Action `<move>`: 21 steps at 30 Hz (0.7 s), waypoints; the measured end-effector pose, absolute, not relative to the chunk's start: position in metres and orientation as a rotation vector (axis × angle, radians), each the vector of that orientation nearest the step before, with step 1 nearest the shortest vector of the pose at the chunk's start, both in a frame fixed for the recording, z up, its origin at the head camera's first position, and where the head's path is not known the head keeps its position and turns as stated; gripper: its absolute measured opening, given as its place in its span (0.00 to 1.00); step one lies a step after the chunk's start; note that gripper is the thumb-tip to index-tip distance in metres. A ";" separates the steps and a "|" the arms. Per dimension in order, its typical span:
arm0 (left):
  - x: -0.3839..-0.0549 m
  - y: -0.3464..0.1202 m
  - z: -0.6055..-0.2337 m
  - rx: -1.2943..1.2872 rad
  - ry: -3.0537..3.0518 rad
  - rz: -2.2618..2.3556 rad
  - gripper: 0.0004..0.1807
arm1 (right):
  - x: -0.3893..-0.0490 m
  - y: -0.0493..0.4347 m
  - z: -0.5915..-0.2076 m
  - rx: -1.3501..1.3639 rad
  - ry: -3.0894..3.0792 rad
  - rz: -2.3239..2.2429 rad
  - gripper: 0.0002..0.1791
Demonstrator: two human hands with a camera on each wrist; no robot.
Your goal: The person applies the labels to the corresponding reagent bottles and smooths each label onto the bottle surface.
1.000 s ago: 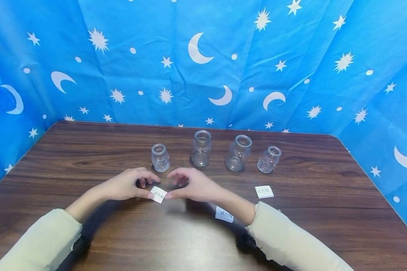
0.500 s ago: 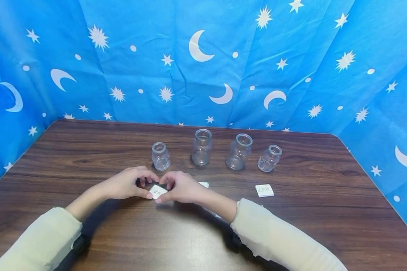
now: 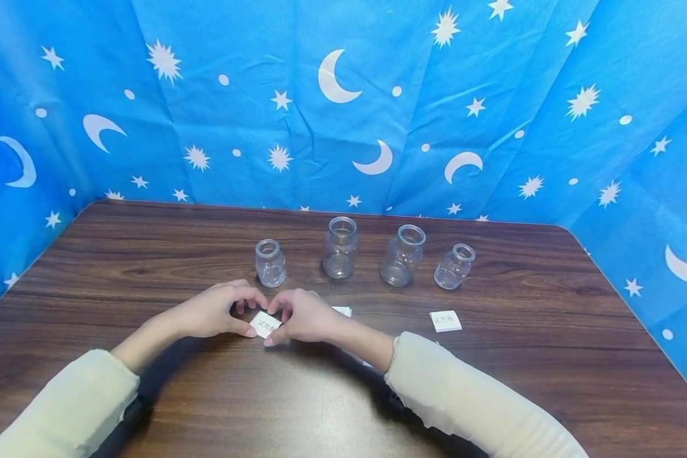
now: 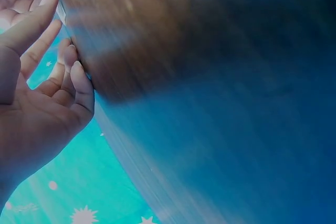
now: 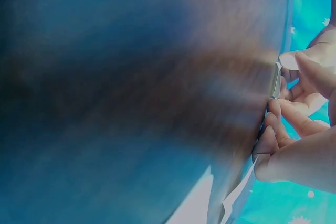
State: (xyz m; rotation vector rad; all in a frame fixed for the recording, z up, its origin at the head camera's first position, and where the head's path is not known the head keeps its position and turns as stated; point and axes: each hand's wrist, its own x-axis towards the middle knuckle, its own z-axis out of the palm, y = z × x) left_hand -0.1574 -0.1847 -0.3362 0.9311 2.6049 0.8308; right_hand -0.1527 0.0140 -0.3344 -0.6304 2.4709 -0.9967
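A small folded white paper label (image 3: pixel 264 323) with dark characters lies on the table between both hands. My left hand (image 3: pixel 217 312) holds its left side, thumb at the near edge and curled fingers beyond the far edge. At its right side, my right hand (image 3: pixel 310 317) holds it likewise, with the thumb at the near right corner. The index fingertips almost meet behind it. In the right wrist view the label (image 5: pixel 276 80) appears edge-on, between the thumb and fingers. Just beyond the hands stands a small clear glass jar (image 3: pixel 271 264).
Two larger glass jars (image 3: pixel 340 248) (image 3: pixel 402 256) and another small jar (image 3: pixel 454 267) stand upright in the row. One folded label (image 3: pixel 445 321) lies at the right. More white paper (image 3: pixel 342 311) is partly hidden by the right forearm. A blue patterned curtain (image 3: pixel 263 114) hangs behind the table.
My right hand has moved left and closer to my left hand, onto the label's right side. Its forearm now covers most of the paper beneath. The left hand has barely moved.
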 end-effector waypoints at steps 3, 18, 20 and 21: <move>-0.157 -0.184 -0.337 0.915 2.611 0.811 0.19 | -0.152 0.013 -0.335 -0.638 2.481 -0.997 0.21; -0.158 -0.185 -0.339 0.935 2.610 0.784 0.14 | -0.152 0.011 -0.337 -0.656 2.501 -0.976 0.14; -0.157 -0.185 -0.339 0.933 2.611 0.785 0.14 | -0.152 0.011 -0.337 -0.657 2.497 -0.978 0.14; -0.157 -0.185 -0.339 0.933 2.611 0.784 0.14 | -0.152 0.011 -0.337 -0.657 2.495 -0.980 0.14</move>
